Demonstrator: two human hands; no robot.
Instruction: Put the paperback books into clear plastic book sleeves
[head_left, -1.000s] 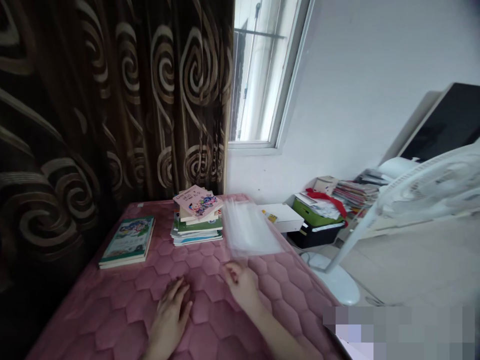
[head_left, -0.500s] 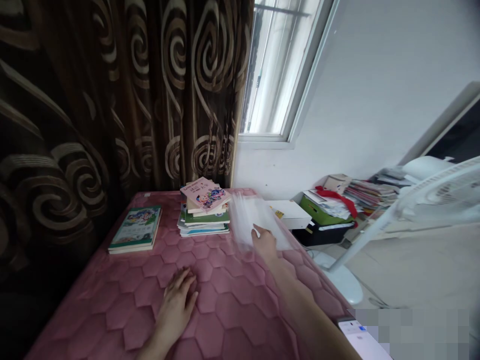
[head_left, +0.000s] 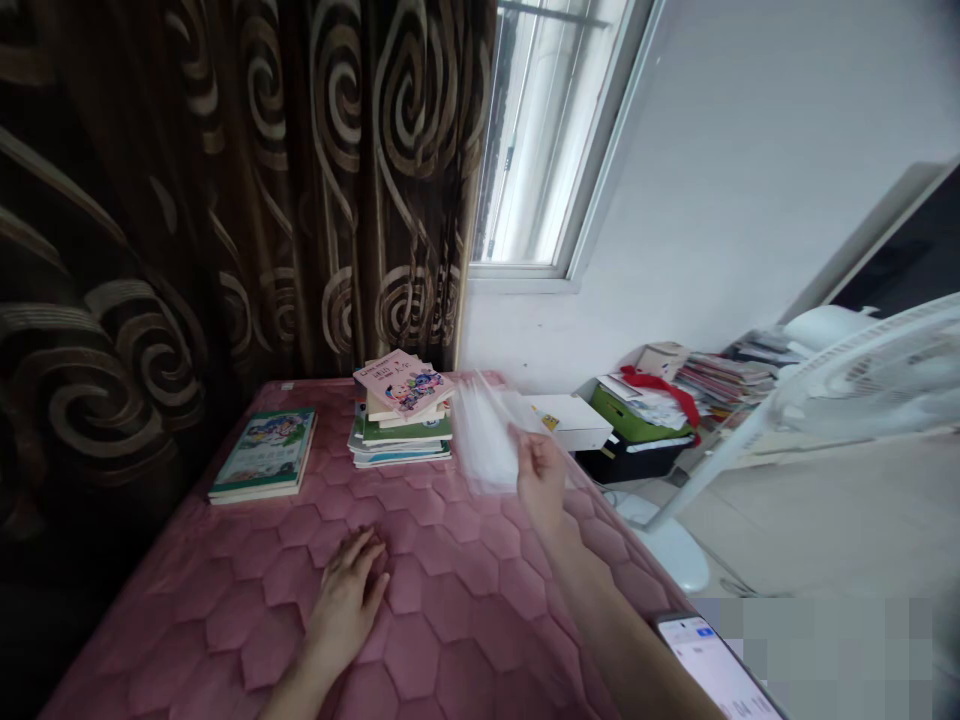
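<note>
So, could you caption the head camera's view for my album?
The right hand holds clear plastic beside stacked books, while the left hand rests on the pink quilted cover.

"How is your left side placed?"

"My left grip [head_left: 349,585] lies palm down on the bed [head_left: 187,625], well in from the edges, fingers lightly bent side by side, thumb spread away. The left forearm [head_left: 304,680] is bare."

"And your right?"

"My right grip [head_left: 538,468] reaches farther forward, near the bed's right edge, fingers curled, thumb drawn to the forefinger. My bare right forearm [head_left: 600,610] slants up to it."
</note>
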